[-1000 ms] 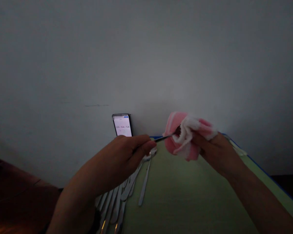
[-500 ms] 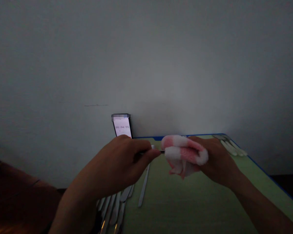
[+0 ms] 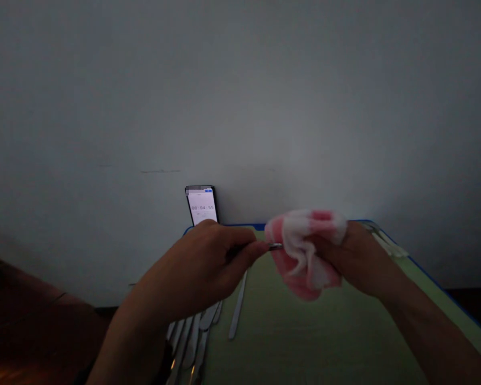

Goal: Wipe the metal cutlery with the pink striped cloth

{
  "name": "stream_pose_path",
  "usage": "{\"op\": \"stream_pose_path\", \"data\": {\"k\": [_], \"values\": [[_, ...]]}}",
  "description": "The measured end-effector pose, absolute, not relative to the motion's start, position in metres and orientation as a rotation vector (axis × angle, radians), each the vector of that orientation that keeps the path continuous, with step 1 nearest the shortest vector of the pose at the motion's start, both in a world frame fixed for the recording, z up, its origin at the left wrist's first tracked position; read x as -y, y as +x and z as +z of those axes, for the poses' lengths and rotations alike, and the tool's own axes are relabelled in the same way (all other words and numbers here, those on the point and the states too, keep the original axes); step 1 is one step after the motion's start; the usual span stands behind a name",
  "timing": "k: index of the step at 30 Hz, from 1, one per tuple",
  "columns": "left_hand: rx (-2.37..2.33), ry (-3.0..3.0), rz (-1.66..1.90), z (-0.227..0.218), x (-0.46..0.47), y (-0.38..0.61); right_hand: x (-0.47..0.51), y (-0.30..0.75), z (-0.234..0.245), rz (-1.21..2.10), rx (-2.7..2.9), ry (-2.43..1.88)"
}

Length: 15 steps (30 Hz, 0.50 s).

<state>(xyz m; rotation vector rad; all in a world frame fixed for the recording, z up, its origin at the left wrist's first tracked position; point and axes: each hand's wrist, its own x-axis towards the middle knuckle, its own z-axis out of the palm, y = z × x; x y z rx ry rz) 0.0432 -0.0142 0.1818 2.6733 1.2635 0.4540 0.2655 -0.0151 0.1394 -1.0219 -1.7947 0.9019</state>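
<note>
My left hand (image 3: 208, 262) is closed in a pinch on the handle of a piece of metal cutlery (image 3: 274, 246); only a short bit of it shows between my hands. Its far end is buried in a pink and white cloth (image 3: 304, 248). My right hand (image 3: 350, 259) is wrapped round that cloth and holds it bunched over the cutlery, a little above the green table (image 3: 304, 331).
Several metal cutlery pieces (image 3: 200, 331) lie side by side on the table below my left hand. More cutlery (image 3: 387, 241) lies at the far right corner. A phone (image 3: 202, 205) with a lit timer screen leans against the grey wall. The table has a blue edge (image 3: 444, 289).
The cloth dropped and then rose a little in my right hand, turning round the cutlery. Less of the cutlery's shaft shows now. The phone's timer went from 04:54 to 04:55.
</note>
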Motion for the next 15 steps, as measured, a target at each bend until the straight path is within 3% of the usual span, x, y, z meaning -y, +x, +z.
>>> {"op": "stream_pose_path", "data": {"k": [5,11,15], "values": [[-1.223,2.774,0.299,0.179,0.019,0.048,0.022,0.279,0.154,1.101,2.148,-1.067],[-1.25,2.865,0.214,0.169,0.035,0.066,0.031,0.279,0.155,0.833,2.519,-1.069],[-1.138,2.897,0.109,0.166,0.041,0.076,0.031,0.272,0.154,0.852,2.656,-0.926]]}}
